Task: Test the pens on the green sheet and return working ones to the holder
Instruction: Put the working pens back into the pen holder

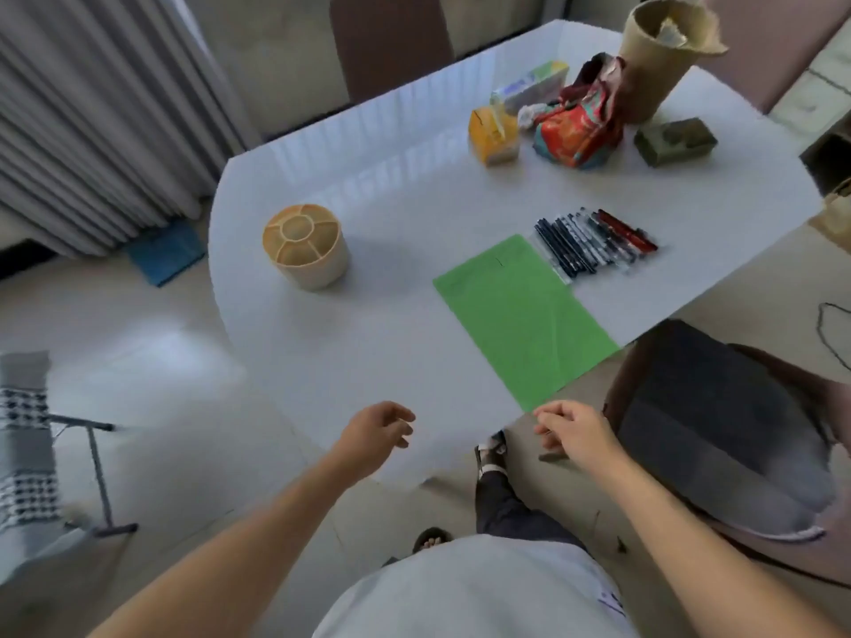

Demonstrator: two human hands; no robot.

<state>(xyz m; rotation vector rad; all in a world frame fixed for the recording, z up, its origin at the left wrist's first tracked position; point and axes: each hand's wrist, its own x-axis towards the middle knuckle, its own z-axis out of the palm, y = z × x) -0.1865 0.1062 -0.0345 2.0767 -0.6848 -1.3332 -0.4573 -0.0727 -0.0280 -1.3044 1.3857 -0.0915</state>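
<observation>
**Pens laid out beside the green sheet, both hands loose at the near edge**

Head view: The picture is soft, so the pens (594, 241) run together into one tight row and cannot be counted; most look dark blue or black with white print, and the ones at the right end are red. Whether they are capped cannot be told. A small dark mark near the far end of the green sheet (520, 315) is too faint to read. The sheet's near corner reaches the counter (368, 214) edge. The items at the far right of the counter are hard to identify: a tall tan tube (658, 71) with a ragged rim, a crumpled red bag (580, 126), a yellow box (492, 135) and a dull green box (674, 140).

The pens lie just right of the sheet's far end, touching or nearly touching its edge. The holder (305, 246), a round beige tub split into compartments around a central ring, stands well to the left of the sheet, with nothing visible inside it.

The left hand (380, 430) and right hand (573, 432) hover at the counter's near edge, fingers loosely curled, grasping nothing.
</observation>
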